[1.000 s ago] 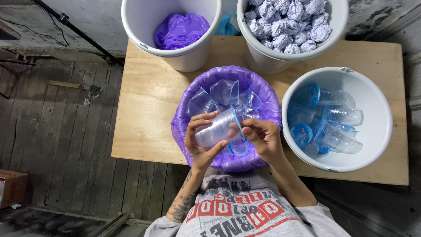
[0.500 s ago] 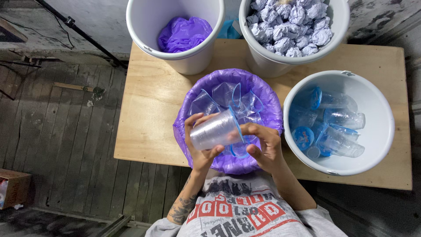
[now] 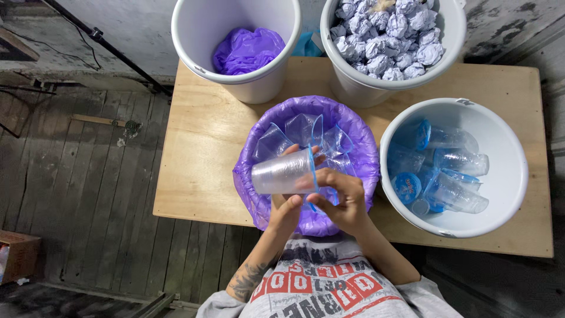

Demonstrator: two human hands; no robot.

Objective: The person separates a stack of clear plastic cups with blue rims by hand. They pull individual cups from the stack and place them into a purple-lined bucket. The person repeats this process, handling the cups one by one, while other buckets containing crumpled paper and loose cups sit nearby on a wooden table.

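On the far left of the pale wooden tabletop [image 3: 200, 153] stands a white plastic bucket [image 3: 235, 53] with crumpled purple plastic bags [image 3: 247, 50] lying in its bottom. Nearer the person, the left hand [image 3: 286, 211] holds a clear, thin-walled plastic cup with a blue rim [image 3: 284, 173] on its side over a bucket lined with a purple bag [image 3: 253, 176], in which several more clear cups are loosely piled. The left hand's fingers are curled round the cup's wall from below, closed on it but not crushing it. The right hand [image 3: 343, 200] meets it at the rim end, fingers bent and pinching at the blue edge; whether they grip a peeled film or only the rim I cannot tell. A cup like this looks very light, flimsy and easily dented, slick on its smooth wall, so the ribbed side near the stiffer rim seems the surest place to hold. Behind stands a white bucket heaped with balls of crumpled white paper [image 3: 391, 35], and at the right a wide white bucket of clear cups with blue lids [image 3: 453, 171].
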